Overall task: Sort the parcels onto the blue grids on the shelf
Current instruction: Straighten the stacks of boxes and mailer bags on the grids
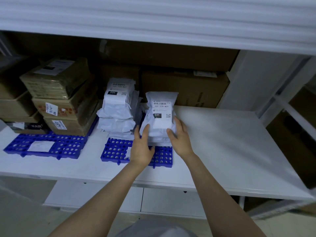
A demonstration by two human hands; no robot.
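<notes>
White shelf (pixel 213 142) is carrying two blue grids; both hands, left hand (pixel 142 147) and right hand (pixel 179 137), are clasping a white poly parcel (pixel 159 115) onto the center grid (pixel 116 151), 3 o'clock of a finished stack (pixel 118 108); sorting seems well underway.

The left hand (pixel 142 147) covers the middle of the centre grid (pixel 114 151) and most of a small label lying on it. The right hand (pixel 179 135) hides the lower right corner of the front parcel (pixel 159 113); whether the fingers grip it or only rest against it cannot be told. The stack under that parcel is mostly hidden by both hands. Small print on its label is too fine to read. The rear stack (pixel 118 106) has a blurred top label. Boxes (pixel 63 100) cover the back of the left grid (pixel 46 146); their labels are too blurred to read. Both arms are cut off by the bottom edge.
</notes>
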